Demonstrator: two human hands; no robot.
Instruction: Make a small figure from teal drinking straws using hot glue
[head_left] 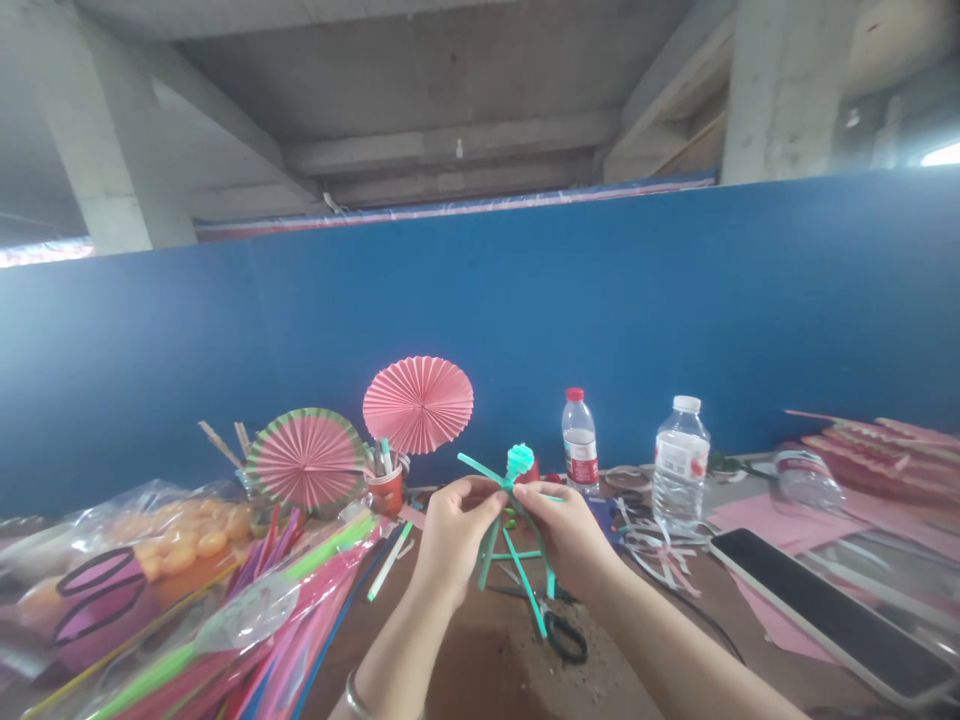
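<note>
Above the table, both hands pinch a teal-green pipe-cleaner piece [520, 461]. Its top is a coiled, rounded head, and several straight strips stick out from below it. My left hand [461, 525] is closed on the left side, just under the coil, with thumb and forefinger together. From the right, my right hand [566, 525] grips the same spot, its thumb near the left one. My fingers hide the join. Loose green strips [526, 585] hang or lie below the hands; which are attached I cannot tell. Black-handled scissors [566, 638] lie beneath on the table.
Plastic bags of coloured pipe cleaners [247, 620] fill the left side. Behind stand two folded paper fans [418, 404], a red cup of pens [386, 490] and two water bottles [681, 465]. A phone [825, 610] lies on pink paper [780, 522] at right.
</note>
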